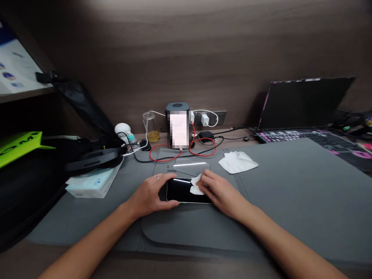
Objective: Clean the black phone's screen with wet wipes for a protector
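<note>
Lying flat on the grey mat (290, 186), near its front edge, a phone (181, 190) is seen with a dark, glossy screen that catches a streak of light. Its left end is clasped by the left hand (152, 193), the fingers curled over the far edge and the thumb set on the near one. A small white wipe (196, 186) is pinched and pressed onto the screen by the bent fingers of the right hand (217, 190). Both forearms are stretched forward, low over the mat. One phone is counted in hand, and two white pieces: the wipe and a crumpled tissue (237, 161) lying apart, farther back. One laptop (305, 104) is seen open at the right.
</note>
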Motion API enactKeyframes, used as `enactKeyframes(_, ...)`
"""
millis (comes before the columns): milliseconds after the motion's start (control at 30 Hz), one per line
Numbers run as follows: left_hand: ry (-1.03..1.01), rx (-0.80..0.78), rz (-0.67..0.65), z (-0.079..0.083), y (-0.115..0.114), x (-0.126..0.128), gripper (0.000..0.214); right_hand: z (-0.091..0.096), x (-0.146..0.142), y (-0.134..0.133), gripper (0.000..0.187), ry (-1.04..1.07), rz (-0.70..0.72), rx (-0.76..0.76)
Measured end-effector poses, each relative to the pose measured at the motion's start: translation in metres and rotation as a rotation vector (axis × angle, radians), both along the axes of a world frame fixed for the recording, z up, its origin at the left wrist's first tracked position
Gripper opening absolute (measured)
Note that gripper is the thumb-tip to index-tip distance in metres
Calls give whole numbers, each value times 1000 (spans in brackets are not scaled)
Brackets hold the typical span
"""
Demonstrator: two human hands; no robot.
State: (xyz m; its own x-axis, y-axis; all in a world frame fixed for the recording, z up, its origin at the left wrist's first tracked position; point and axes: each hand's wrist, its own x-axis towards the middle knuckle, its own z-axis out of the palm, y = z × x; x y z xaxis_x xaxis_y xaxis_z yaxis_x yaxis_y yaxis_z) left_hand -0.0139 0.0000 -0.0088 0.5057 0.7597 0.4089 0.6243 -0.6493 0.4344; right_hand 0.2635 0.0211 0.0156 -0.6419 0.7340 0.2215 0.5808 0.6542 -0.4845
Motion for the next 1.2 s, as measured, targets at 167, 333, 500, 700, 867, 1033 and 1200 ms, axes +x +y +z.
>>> enactKeyframes(167, 20, -1, -9, 0, 1, -2, 63, -1, -6, -3, 20, -10, 27, 49)
enactKeyframes(333, 56, -10, -23, -3, 0, 0, 69, -6, -18, -9, 27, -67, 135, 172)
enactKeyframes(500, 75, 23, -72, -6, 0, 3, 74, -11, -28, -13, 39, -125, 249, 271)
enactKeyframes(700, 122, 18, -105, -3, 0, 6, 74, -9, -28, -11, 35, -144, 385, 243)
enactKeyframes(867, 146, -16, -97, 3, -1, 8, 70, 5, -3, -2, 26, -121, 325, 109)
enactKeyframes(1033, 149, -28, -100, 8, -1, 8, 66, 18, 27, 9, 25, -136, 208, 3)
enactKeyframes(1200, 132, -71, -79, 8, -2, 8, 67, 14, 23, 8, 22, -139, 129, 39)
